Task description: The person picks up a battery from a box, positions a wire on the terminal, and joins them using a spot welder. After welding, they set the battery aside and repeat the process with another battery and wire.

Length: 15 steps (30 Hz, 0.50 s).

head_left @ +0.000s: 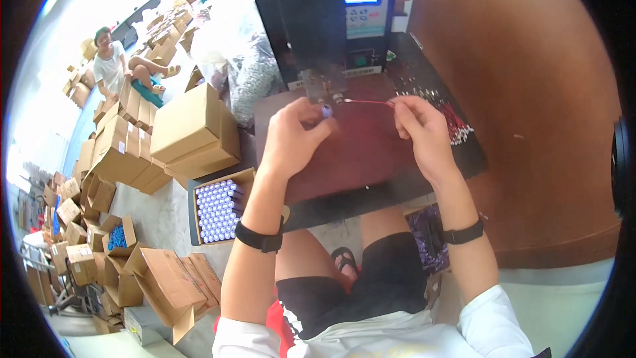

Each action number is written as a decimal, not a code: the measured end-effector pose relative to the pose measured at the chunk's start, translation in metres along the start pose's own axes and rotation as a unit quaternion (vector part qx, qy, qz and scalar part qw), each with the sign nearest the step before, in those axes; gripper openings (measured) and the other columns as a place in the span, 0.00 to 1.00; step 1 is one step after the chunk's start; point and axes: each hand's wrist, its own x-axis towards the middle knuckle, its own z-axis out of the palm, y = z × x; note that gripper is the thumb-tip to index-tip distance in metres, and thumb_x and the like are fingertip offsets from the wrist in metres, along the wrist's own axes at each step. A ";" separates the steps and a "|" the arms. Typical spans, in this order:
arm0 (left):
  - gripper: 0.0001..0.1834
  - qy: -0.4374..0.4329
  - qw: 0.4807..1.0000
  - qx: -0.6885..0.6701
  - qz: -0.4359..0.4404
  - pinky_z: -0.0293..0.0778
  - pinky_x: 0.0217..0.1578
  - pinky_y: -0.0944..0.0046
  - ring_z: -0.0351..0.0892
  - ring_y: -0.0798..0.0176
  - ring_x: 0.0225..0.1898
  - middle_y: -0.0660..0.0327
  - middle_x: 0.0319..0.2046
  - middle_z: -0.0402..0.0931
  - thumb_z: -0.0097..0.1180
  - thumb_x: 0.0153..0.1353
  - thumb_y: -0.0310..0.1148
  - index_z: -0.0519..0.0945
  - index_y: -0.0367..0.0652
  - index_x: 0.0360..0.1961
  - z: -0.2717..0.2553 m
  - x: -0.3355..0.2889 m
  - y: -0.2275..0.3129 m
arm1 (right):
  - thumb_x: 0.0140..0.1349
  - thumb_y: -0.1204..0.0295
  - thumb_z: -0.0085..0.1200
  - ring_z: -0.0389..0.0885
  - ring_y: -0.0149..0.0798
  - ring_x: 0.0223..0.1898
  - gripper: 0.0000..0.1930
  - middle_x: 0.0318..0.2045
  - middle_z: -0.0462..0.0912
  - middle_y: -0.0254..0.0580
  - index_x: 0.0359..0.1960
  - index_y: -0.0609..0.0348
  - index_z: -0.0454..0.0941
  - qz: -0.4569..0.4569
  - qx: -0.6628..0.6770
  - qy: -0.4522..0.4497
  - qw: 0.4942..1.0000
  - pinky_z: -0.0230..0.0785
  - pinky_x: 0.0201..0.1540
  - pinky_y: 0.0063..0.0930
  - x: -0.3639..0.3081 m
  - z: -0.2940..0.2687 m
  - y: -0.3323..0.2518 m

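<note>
The left hand (295, 134) pinches a small purple battery cell (326, 111) and holds it up right under the metal tip of the black welding machine (331, 20). The right hand (424, 134) is closed on the far end of a thin red wire (368, 101), which runs across to the cell just above the dark red mat (361, 152) on the bench (424, 185).

What can go wrong? The fingers sit very close to the metal tip, so they can get pinched or burned if the cell slips. The wire end can slide off the cell, because it is thin and only pulled tight by the right hand (a small tug is enough). Then the join lands in the wrong spot or does not hold. The pile of red wires (454, 122) lies just beside the right hand, so a sleeve or wrist can sweep some off the bench. The box of purple cells (218, 211) sits low by the left knee, well apart from the work
</note>
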 end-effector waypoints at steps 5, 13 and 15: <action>0.16 0.005 0.999 -0.011 0.031 0.78 0.41 0.68 0.84 0.69 0.34 0.57 0.31 0.87 0.67 0.54 0.31 0.84 0.31 0.41 0.004 0.000 -0.013 | 0.75 0.68 0.51 0.69 0.23 0.30 0.09 0.30 0.75 0.29 0.47 0.61 0.77 -0.008 0.015 -0.015 1.000 0.61 0.34 0.18 -0.001 0.000 0.000; 0.14 0.049 0.998 0.007 -0.026 0.76 0.39 0.52 0.82 0.46 0.35 0.47 0.29 0.82 0.65 0.51 0.36 0.81 0.34 0.29 0.002 0.000 0.001 | 0.73 0.67 0.56 0.65 0.18 0.29 0.07 0.29 0.73 0.22 0.42 0.57 0.78 -0.014 -0.074 -0.026 0.997 0.56 0.32 0.16 0.003 0.009 -0.002; 0.14 0.077 0.997 0.024 -0.005 0.76 0.40 0.51 0.81 0.45 0.35 0.48 0.27 0.81 0.65 0.50 0.36 0.80 0.35 0.28 0.003 0.001 -0.003 | 0.72 0.66 0.58 0.64 0.17 0.29 0.08 0.28 0.72 0.21 0.41 0.57 0.78 -0.006 -0.088 -0.029 0.996 0.55 0.32 0.15 0.006 0.014 -0.001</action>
